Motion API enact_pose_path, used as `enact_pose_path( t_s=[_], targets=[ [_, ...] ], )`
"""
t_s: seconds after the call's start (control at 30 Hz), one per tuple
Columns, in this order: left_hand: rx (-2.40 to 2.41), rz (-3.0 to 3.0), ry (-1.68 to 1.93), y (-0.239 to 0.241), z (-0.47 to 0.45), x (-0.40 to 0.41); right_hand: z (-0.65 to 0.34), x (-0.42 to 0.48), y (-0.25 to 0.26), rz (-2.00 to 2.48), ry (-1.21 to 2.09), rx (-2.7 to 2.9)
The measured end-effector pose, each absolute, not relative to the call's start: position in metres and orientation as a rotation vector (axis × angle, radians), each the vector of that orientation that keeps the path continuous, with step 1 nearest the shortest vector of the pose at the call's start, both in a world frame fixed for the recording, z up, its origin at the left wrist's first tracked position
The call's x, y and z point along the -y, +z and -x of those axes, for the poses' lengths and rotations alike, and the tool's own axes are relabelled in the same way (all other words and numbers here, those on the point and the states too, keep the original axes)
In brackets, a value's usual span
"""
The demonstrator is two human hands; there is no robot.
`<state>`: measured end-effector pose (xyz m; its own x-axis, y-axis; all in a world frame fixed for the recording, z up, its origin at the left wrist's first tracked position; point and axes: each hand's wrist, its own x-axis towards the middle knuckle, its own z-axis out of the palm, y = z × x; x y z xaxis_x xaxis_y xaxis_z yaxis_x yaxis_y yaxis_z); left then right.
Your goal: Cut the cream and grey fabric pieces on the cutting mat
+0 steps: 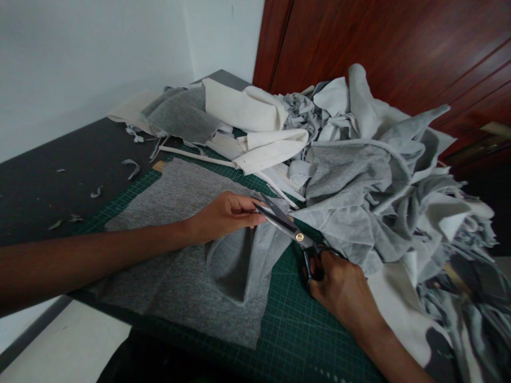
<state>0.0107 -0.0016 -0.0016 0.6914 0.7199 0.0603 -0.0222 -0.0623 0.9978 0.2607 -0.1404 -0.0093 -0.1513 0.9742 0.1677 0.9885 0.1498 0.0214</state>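
Note:
My right hand (339,284) grips the black handles of a pair of scissors (300,237), its metal blades parted and pointing up to the left. Between finger and thumb, my left hand (225,217) pinches the raised edge of a grey fabric piece (179,287). The blade tips reach right up to those fingertips, with cloth beside them; whether the blades touch the cloth I cannot tell. Below my left hand the fabric folds over into a hollow, while the rest lies flat on a green cutting mat (295,330).
A large heap of grey fabric scraps (359,181) covers the right side. Folded cream cloth (243,109) lies at the back of the dark table (48,175), whose left part holds several small scraps (96,192). Behind stand a white wall and a reddish wooden door (379,48).

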Motion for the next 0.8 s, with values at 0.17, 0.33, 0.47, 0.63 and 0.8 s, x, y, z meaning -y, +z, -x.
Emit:
enact_pose_path(
  t_s=[0.17,0.33,0.47,0.63,0.8],
  targets=[
    [-0.628,-1.545,0.664,-0.0043,-0.0101,0.0013,-0.2591,0.1419,-0.008,2.011,-0.144,2.271],
    [-0.684,-1.537,0.659,-0.0053,-0.0103,0.0011,-0.2595,0.1445,-0.0095,2.051,-0.135,2.242],
    [-0.693,-1.523,0.649,-0.0013,-0.0113,0.002,-0.2592,0.1452,-0.0088,2.076,-0.135,2.237],
    [-0.694,-1.506,0.653,0.0012,-0.0117,0.0026,-0.2595,0.1446,-0.0087,2.042,-0.112,2.262],
    [-0.719,-1.52,0.654,0.0014,-0.012,0.0021,-0.2608,0.1446,-0.0111,2.082,-0.127,2.253]
  ],
)
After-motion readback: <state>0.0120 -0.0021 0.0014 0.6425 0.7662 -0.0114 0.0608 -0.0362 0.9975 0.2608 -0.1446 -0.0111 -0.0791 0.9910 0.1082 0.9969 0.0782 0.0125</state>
